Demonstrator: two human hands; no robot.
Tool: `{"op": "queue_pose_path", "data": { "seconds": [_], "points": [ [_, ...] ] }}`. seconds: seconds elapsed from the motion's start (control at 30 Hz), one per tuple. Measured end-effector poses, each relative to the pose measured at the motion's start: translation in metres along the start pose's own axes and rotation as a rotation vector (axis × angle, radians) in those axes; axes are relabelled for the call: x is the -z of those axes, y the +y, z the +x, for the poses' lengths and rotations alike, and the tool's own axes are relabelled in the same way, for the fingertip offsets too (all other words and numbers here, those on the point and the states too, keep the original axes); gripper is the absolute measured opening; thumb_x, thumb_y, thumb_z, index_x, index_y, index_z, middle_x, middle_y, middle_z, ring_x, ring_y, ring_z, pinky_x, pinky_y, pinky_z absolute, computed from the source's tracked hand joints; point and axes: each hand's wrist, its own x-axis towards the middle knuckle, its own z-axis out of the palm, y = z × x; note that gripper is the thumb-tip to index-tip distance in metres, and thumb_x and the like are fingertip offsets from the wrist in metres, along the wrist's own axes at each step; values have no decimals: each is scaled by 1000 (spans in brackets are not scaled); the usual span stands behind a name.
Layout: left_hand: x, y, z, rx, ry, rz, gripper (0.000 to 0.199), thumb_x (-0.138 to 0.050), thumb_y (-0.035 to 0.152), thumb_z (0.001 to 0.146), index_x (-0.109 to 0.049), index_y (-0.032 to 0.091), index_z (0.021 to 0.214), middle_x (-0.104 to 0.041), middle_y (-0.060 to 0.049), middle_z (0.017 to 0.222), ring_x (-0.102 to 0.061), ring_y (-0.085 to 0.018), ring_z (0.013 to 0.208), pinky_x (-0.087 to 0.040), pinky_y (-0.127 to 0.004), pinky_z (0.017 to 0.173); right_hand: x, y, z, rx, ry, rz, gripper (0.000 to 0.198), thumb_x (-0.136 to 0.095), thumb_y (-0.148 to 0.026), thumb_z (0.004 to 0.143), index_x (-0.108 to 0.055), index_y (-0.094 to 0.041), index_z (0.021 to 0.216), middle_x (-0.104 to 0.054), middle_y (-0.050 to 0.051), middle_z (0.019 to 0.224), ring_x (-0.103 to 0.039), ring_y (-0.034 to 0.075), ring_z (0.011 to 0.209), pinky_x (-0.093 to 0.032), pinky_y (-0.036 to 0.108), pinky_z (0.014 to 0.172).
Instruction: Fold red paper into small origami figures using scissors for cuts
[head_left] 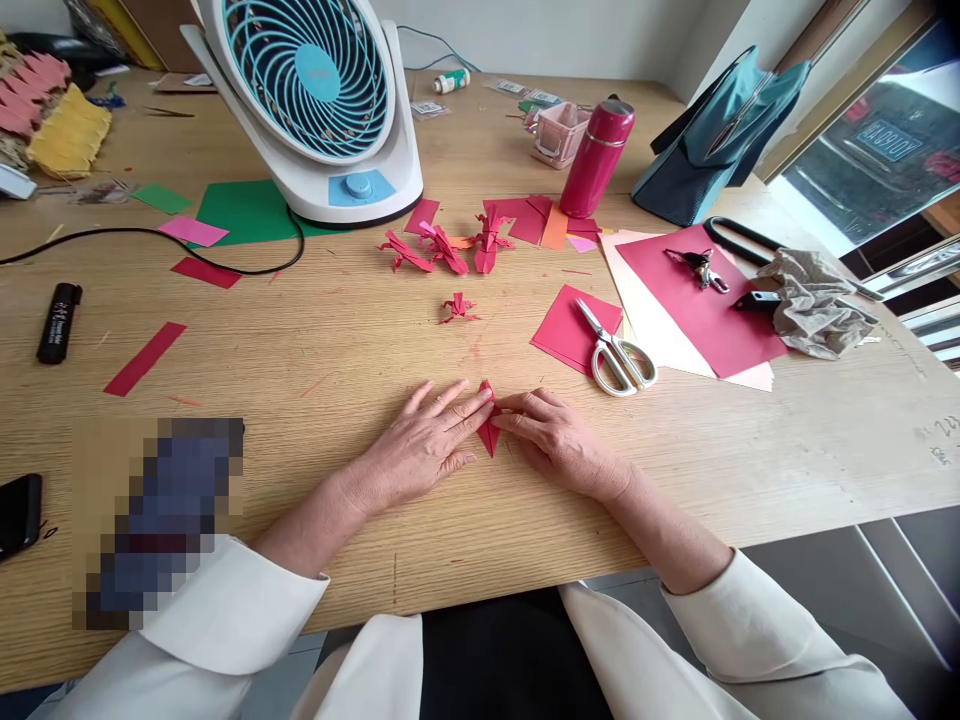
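Observation:
A small piece of folded red paper [490, 436] lies on the wooden table between my hands, narrow and pointed at its near end. My left hand [424, 440] rests flat with its fingers spread, and its fingertips press on the paper's left side. From the right, my right hand [559, 437] has its fingers bent together at the paper's edge. Part of the paper is hidden under the fingers. Beyond it sits a small red folded paper figure [458, 308], with several larger ones [491, 240] farther back.
White-handled scissors [619, 355] lie partly on red paper squares [570, 322] to the right. A fan [352, 190], a pink bottle [596, 160] and a teal bag [705, 150] stand behind. At left are a black marker [58, 325], a phone [19, 515] and a cable [97, 233].

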Motion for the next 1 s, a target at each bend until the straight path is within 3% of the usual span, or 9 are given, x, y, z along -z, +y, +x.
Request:
{"op": "queue_pose_path", "data": {
  "seconds": [0.23,0.73,1.0],
  "points": [
    [3,0,1,4,-26,13,61,-46,32,101,-26,22,157,-29,-4,163,-20,-28,152,-19,-52,122,1,-3,1,-25,6,-4,28,-48,-13,96,-66,-19,116,-61,14,125,-56,25,106,-48,44,94],
    [0,5,1,28,-8,37,56,-47,40,100,-35,27,154,-30,-3,163,-24,-30,151,-20,-54,121,3,-7,1,-54,45,82,22,-48,-9,94,-66,-18,103,-62,12,122,-57,23,104,-49,42,94],
    [-4,27,2,140,74,60,60,-49,48,98,-40,23,151,-42,-10,157,-35,-34,144,-23,-61,118,9,-27,-8,-199,73,16,28,-45,-10,98,-60,-16,121,-62,14,122,-57,24,111,-49,43,98]
  ]
}}
